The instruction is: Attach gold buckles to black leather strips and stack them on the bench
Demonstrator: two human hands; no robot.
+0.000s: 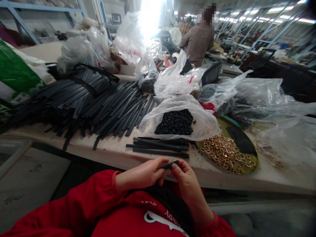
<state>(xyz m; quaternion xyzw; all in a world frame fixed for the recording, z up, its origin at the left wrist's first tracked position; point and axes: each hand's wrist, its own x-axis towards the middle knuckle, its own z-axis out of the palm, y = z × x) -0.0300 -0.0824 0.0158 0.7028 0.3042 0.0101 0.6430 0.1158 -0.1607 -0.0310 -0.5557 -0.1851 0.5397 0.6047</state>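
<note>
Close to my body, at the table's front edge, both my hands hold a short-looking black strap. My left hand pinches its left part, fingers closed. The thumb and fingers of my right hand press on its right end. A small loop or fold seems to sit between the hands, too small to make out. Just beyond them several black strips lie flat side by side. Behind these, an open plastic bag holds small black loop-like pieces.
To the right, a round tray carries many gold metal buckles and a black phone. A large pile of black strips covers the left of the table. Plastic bags crowd the back. A person is farther off.
</note>
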